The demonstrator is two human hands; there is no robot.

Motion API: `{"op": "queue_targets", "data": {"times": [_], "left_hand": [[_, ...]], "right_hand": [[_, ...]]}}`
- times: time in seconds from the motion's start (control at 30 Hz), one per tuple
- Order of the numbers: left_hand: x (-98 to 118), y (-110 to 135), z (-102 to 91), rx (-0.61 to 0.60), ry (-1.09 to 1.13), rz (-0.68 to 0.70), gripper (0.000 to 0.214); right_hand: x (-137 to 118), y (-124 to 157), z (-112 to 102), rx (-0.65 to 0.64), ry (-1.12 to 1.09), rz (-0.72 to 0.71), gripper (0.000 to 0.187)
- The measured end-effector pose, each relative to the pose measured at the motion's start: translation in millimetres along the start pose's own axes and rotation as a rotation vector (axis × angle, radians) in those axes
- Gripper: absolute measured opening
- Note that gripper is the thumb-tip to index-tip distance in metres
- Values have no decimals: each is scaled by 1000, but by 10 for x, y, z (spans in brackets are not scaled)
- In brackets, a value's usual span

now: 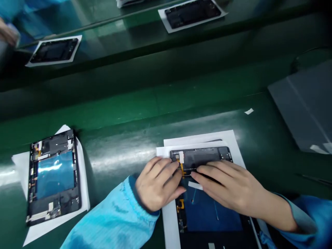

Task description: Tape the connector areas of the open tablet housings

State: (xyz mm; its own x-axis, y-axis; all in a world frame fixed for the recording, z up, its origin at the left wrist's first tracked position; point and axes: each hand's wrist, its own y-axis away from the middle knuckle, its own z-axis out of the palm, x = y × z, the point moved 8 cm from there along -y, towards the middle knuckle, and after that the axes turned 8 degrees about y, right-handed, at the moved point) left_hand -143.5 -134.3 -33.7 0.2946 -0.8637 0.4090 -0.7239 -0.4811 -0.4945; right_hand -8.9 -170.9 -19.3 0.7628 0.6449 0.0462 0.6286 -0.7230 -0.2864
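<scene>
An opened tablet [212, 221] with a dark frame, blue film over its middle and an orange flex cable [182, 168] lies on white paper sheets in front of me. My left hand [159, 183] is at its upper left edge, fingers curled onto the frame beside the cable. Stretched across the tablet, my right hand [233, 186] has its fingertips down near the cable's lower end; its thumb is hidden. A small white strip [195, 185] shows just below those fingertips, partly covered by the hand. I cannot tell whether the right fingers touch it.
Another opened tablet [55, 183] lies on paper to the left. Two more sit on sheets along the far ledge, one left [55, 50] and one right [193, 14]. A grey panel [306, 103] stands at right, near a paper scrap [249, 111]. Another person's hand [9, 33] shows far left.
</scene>
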Motion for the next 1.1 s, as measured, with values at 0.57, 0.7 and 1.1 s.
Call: {"op": "queue_targets", "data": {"times": [0.57, 0.7, 1.1], "left_hand": [[23, 25, 149, -286, 6, 20, 40], [-179, 2, 226, -312, 186, -124, 37], [-284, -83, 311, -317, 437, -347, 26]], "right_hand": [[17, -12, 246, -144, -3, 1, 47], [45, -58, 146, -74, -40, 4, 37], [6, -56, 30, 18, -36, -388, 34]]}}
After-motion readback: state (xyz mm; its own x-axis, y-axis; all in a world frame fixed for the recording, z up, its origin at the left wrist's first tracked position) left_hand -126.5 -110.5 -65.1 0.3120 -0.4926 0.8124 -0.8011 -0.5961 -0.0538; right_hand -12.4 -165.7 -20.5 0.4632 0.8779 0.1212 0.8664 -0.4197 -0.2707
